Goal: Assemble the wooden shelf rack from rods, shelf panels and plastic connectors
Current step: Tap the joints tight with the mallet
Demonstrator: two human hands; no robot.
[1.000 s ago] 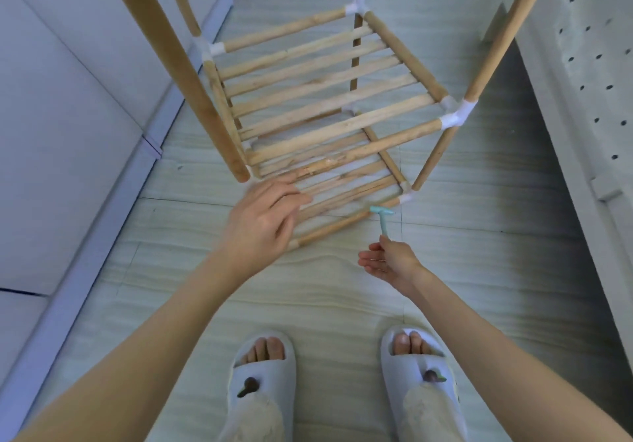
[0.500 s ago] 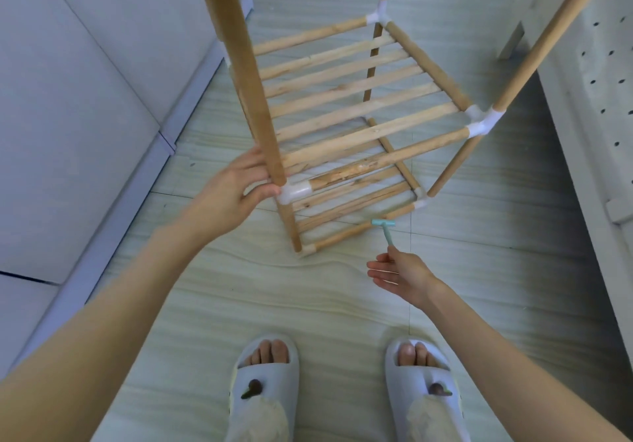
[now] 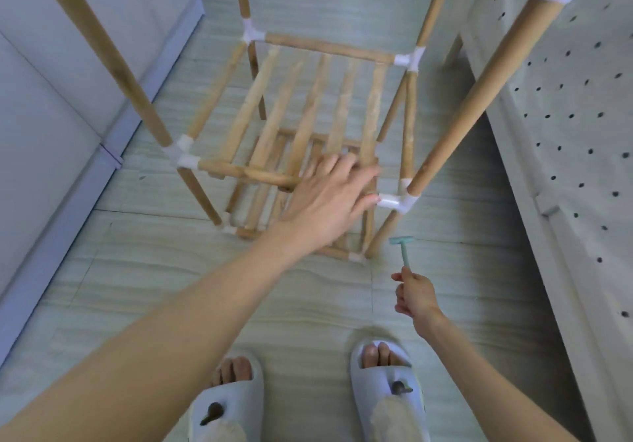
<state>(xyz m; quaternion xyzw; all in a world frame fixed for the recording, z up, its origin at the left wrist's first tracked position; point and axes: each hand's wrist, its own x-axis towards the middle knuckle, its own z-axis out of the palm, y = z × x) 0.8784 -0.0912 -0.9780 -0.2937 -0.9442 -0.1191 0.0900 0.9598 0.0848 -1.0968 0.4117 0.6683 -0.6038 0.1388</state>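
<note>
Left hand (image 3: 330, 198) is spread flat, fingers straight, resting on the front rail of the upper shelf (image 3: 308, 112), thumb tip right by the white connector (image 3: 397, 201) at the near right corner. It's a bit blurry, so I can't tell how hard it presses. Right hand (image 3: 416, 296) is curled round the handle of a small teal hammer (image 3: 403, 248), head up, just beside the rack's (image 3: 445, 126) near right leg. The rack stands upright on the floor (image 3: 137, 270), between a wall on the left and a white pegboard (image 3: 565, 133) on the right. Slippers (image 3: 387, 397) at the bottom.
</note>
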